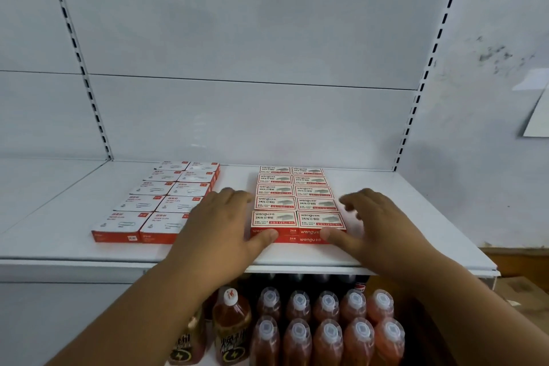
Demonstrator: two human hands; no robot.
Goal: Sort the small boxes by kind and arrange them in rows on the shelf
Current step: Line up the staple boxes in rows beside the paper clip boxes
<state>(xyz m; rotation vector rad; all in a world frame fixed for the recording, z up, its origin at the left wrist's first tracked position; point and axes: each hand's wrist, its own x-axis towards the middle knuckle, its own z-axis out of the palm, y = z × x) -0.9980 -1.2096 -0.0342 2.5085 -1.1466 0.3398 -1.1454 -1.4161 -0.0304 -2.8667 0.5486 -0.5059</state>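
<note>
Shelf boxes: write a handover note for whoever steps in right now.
Left hand: open, thumb against the front of the staple boxes.
Right hand: open, thumb on the same front, fingers at the block's right side.
Staple boxes: two columns of five, front pair stacked two high, right of centre on the shelf.
Paper clip boxes: two columns of five, to the left.
Done: kinds separated, rows formed.
Left: probably only squaring up the staple block.

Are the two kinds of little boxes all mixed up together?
No, the white paper clip boxes sit in their own block on the left, apart from the red staple boxes on the right.
</note>
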